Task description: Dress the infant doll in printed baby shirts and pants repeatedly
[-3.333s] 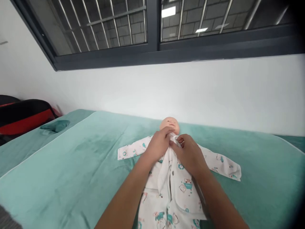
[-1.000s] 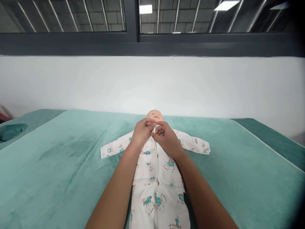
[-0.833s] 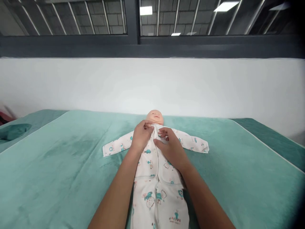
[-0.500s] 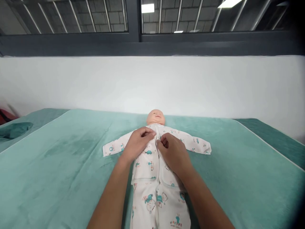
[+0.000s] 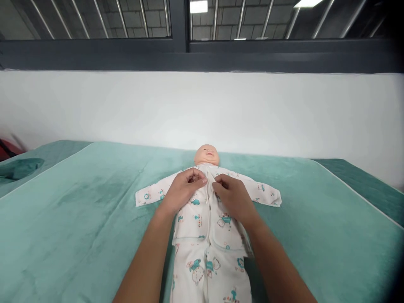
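A baby doll (image 5: 206, 155) lies on its back, head away from me, its sleeves spread to both sides. It wears a white long-sleeved baby jacket (image 5: 194, 219) with small teal and pink prints, over matching trousers (image 5: 192, 282). My left hand (image 5: 186, 187) pinches the jacket's front edge just below the neck, thumb and forefinger together. Opposite it, my right hand (image 5: 233, 195) has its fingers curled and pinched on the other front edge at chest height. The front seam runs down between them; any fastener there is too small to make out.
A teal plush cover (image 5: 94, 219) spreads under the doll on both sides. Behind it rises a white wall (image 5: 202, 109) below a dark window frame (image 5: 126, 54) with metal bars. A red item (image 5: 9, 149) shows at the far left edge.
My right hand has shifted slightly right, drawing away from the left hand and the front seam. My left hand stays nearly in place at the jacket's edge.
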A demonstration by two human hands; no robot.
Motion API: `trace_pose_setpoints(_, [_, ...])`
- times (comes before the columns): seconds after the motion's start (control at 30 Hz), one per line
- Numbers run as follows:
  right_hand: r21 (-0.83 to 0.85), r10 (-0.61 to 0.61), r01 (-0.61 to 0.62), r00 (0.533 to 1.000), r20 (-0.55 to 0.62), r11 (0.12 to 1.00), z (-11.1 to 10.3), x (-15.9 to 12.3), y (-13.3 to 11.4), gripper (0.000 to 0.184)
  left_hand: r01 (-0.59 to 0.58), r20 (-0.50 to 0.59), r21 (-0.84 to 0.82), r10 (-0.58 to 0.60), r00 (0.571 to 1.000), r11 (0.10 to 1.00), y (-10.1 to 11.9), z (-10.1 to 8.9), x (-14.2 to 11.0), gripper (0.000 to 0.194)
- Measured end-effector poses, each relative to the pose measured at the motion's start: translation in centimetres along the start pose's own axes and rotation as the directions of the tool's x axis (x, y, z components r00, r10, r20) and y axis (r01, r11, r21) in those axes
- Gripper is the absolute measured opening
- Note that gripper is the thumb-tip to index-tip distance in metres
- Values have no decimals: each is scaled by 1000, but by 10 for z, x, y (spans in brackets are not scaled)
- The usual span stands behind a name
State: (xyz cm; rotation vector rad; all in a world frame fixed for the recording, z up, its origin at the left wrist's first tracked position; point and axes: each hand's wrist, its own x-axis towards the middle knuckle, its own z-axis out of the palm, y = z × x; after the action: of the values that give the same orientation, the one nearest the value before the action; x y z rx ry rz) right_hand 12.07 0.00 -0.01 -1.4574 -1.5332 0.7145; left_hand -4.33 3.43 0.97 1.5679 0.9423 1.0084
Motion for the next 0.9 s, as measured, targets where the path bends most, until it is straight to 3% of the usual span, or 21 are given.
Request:
trace_pose_setpoints(0.1, [279, 67, -84, 995, 70, 957, -4, 2, 3, 17, 11, 11, 8, -11, 1000, 1000, 4, 2, -1, 20])
trace_pose_setpoints(0.2, [368, 66, -90, 995, 78, 926, -4, 2, 2, 18, 33, 12, -13, -32, 999, 999, 6, 3, -2, 22])
trace_pose_setpoints(0.67, [304, 29, -40, 999, 40, 952, -3, -6, 5, 20, 41, -18, 46, -41, 999, 998, 4, 5, 0, 19])
trace_pose_setpoints(0.9, [330, 81, -88, 996, 36, 940, -2, -6, 4, 20, 7, 2, 39, -7, 1000, 999, -2, 2, 1, 19])
